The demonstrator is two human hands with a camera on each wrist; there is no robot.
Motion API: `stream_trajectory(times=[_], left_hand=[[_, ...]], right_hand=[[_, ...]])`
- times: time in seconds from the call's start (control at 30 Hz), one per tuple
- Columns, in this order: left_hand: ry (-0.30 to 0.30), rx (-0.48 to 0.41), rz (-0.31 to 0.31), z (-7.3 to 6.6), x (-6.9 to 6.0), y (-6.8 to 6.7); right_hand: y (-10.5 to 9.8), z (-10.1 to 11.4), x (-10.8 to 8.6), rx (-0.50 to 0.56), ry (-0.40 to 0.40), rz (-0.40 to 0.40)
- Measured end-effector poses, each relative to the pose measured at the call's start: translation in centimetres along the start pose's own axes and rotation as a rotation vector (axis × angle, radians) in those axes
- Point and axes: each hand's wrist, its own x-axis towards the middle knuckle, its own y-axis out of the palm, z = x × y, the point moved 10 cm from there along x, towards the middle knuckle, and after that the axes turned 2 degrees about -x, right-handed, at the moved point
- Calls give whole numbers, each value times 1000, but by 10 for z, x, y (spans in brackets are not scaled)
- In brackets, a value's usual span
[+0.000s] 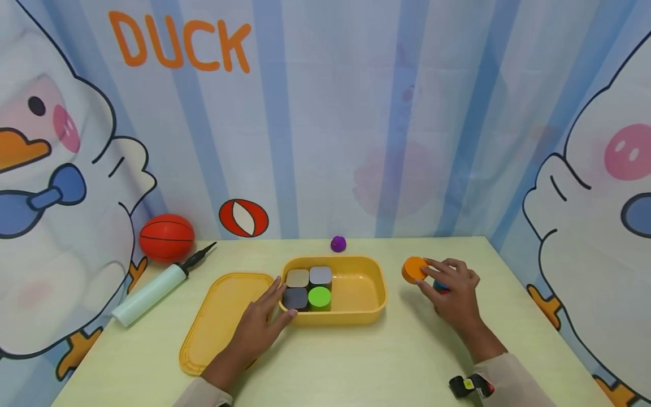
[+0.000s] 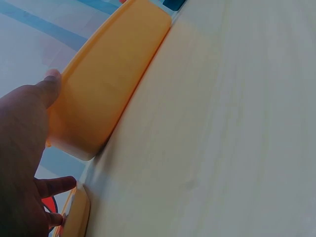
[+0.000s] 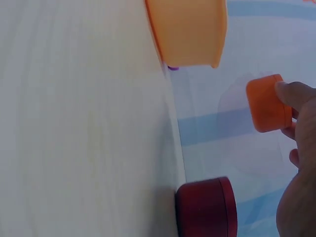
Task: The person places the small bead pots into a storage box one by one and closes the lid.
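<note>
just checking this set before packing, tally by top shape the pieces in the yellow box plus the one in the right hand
Square tops: 3 (beige piece, lavender piece, dark grey piece)
Round tops: 2 (green piece, orange piece in the right hand)
Total: 5

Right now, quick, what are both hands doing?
Left hand: open, touching the yellow box.
Right hand: closed, holding the orange block.

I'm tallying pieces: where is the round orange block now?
In the head view, the round orange block is pinched in the right hand, right of the rectangular yellow box.
</note>
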Motion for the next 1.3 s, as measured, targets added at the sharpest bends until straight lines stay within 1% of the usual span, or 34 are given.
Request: stream_trajectory(times=[0.13,0.3,0.57,0.8,0.87,1.07,1.17,1.3], left_hand=[[-9,-1,10,-1,-1,1],[-12,0,25,-2,0,-1],[-18,-8,24,1,0,1],[-10,-11,18,1,0,1],[-11,-13,21,1,1,0],[-6,-4,16,-1,1,-1],[-11,-4,18,-1,1,-1],[-17,-12,20,0,1,0]], right_hand=[[3,15,7,10,-24,-37],[13,30,17,41,-19,-24],[42,38,26,59,76,78],[66,44,30,113,192,168],[72,47,31,139,201,177],[87,59,34,222,186,197],[96,61,34,258,222,218],[108,60,33,259,277,240]])
